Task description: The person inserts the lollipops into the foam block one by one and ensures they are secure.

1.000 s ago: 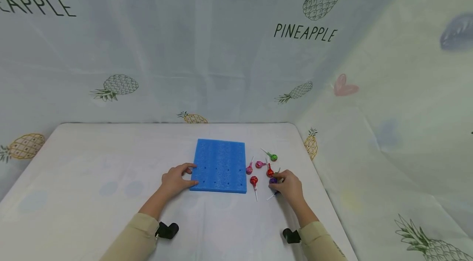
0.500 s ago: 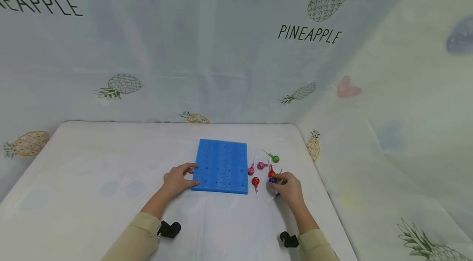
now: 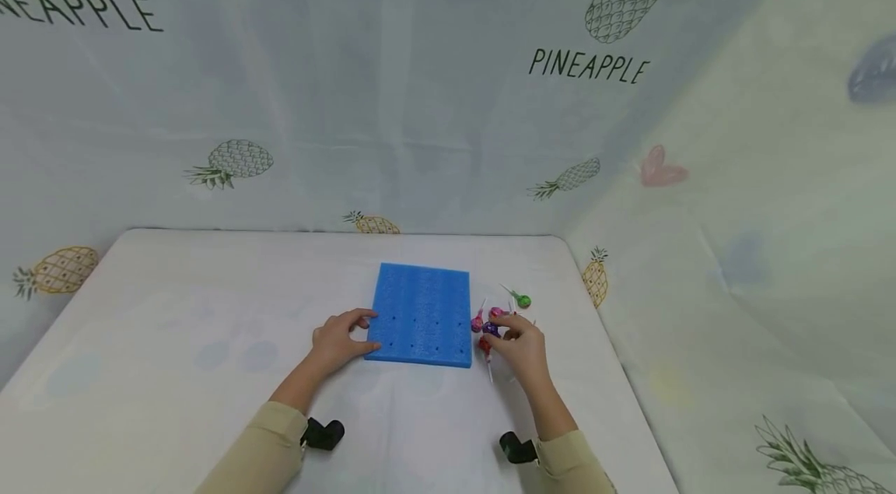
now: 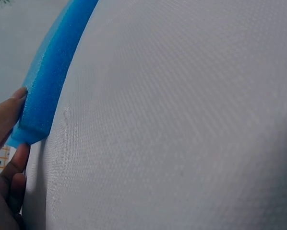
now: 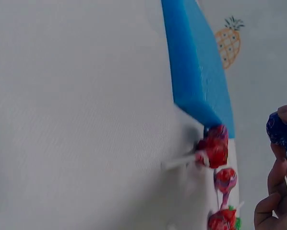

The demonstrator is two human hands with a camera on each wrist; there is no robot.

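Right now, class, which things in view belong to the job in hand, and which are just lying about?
In the job:
blue foam block
purple lollipop, held
probably the loose lollipops

Probably just there:
pineapple-print cloth
black wrist devices, worn

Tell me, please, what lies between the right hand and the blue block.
In the head view, a pink lollipop and a red lollipop lie beside the blue block; the right hand pinches a purple lollipop there.
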